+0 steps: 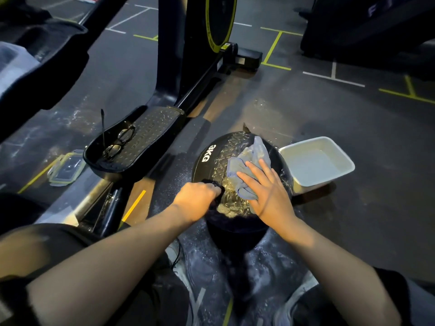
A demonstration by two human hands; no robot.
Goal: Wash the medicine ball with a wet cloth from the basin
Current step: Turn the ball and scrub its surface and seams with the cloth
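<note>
A black medicine ball [211, 165] marked "3KG" rests on the dark floor in front of me, its top wet and shiny. A blue-grey cloth [254, 156] lies bunched on the ball's upper right side. My right hand [266, 189] presses flat on the cloth with fingers spread. My left hand [197, 198] is closed around a black handle on the ball's left side. A white rectangular basin [346, 165] holding water stands on the floor just right of the ball.
A black exercise machine's pedal [150, 137] at left carries a pair of glasses [120, 142]. A clear plastic lid [66, 168] lies on the floor beside it. The machine's frame and flywheel [219, 22] rise behind. Wet streaks cover the floor near my knees.
</note>
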